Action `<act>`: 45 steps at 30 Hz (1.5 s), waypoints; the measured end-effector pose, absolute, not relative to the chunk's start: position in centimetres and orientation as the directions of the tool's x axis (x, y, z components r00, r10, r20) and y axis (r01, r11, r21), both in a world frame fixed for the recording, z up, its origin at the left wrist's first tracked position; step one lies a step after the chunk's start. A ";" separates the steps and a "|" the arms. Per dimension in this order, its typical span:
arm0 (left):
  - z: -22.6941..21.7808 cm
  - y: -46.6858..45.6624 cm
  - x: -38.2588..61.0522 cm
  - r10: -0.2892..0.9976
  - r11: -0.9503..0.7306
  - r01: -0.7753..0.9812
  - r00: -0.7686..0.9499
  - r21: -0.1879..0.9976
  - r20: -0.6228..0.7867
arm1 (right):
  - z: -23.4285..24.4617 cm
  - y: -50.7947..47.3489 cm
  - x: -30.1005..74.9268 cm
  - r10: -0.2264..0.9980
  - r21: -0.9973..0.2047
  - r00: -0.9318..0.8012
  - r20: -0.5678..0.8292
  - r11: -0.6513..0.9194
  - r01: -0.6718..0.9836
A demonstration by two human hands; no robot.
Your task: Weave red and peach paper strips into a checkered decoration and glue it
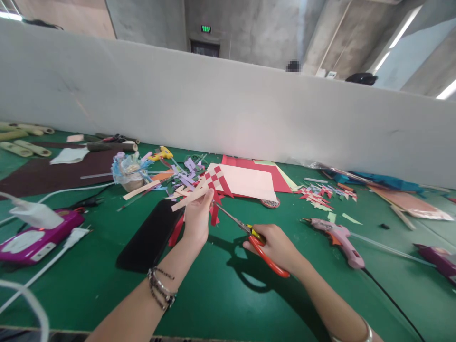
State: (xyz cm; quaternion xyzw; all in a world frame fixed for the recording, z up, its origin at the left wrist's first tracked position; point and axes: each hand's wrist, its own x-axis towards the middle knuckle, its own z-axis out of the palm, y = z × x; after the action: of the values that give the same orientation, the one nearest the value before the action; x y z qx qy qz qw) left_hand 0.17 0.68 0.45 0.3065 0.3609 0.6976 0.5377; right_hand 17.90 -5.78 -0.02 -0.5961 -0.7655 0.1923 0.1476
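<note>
Pinched in my left hand (198,213) is a woven piece of red and cream paper strips (214,176), its checkered middle upright above my fingers. Loose strip ends stick out to the left and downward. My right hand (278,244) grips scissors (263,254) with red and yellow handles. The blades point up and left, and their tips reach the strips beside my left thumb. Whether the blades touch the paper I cannot tell. Behind the woven piece lie a cream sheet (247,183) and red sheets (281,179). A black phone (147,237) lies left of my left hand.
A pink glue gun (337,240) rests at the right, its cord running forward. Small woven paper pieces (317,195) lie beyond it. Purple paper scraps (187,173) and a yellow glue gun (162,154) are behind. A magenta power strip (41,237) with cables sits left. A white partition (228,104) stands behind.
</note>
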 end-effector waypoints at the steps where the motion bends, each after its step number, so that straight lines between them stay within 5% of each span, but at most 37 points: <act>1: 0.5 0.6 0.2 0.972 -0.144 -0.539 -0.233 0.830 0.018 | 0.0 -5.8 17.9 0.969 -0.472 -0.248 -0.003 0.217 0.855; 29: 1.2 1.5 -1.1 0.940 -0.139 -0.532 -0.335 0.836 -0.057 | -0.2 -5.5 18.5 0.977 -0.465 -0.215 0.003 0.191 0.864; 33: 0.9 1.6 -1.0 0.936 -0.229 -0.382 -0.340 0.895 0.095 | -0.9 -5.0 19.2 0.987 -0.534 -0.147 0.058 0.155 0.831; 37: 0.7 1.0 -0.7 0.901 -0.389 -0.127 -0.258 0.913 0.348 | -1.2 -4.9 19.2 0.997 -0.773 -0.056 0.052 0.076 0.630; 40: 0.5 0.4 -0.6 0.794 -0.581 0.177 -0.089 0.794 0.601 | -1.1 -5.0 18.8 0.999 -0.931 -0.040 0.010 0.024 0.365; 45: 0.1 -0.6 -0.1 0.448 -0.843 0.496 0.433 0.209 0.782 | -1.4 -5.2 18.1 0.995 -0.997 -0.077 0.061 0.064 0.041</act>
State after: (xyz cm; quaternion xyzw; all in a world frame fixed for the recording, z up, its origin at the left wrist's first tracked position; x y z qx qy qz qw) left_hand -0.06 -0.57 0.13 0.8460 0.2789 0.4536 -0.0263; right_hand 18.07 -5.17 -1.36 -0.4757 -0.5446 0.4916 0.4852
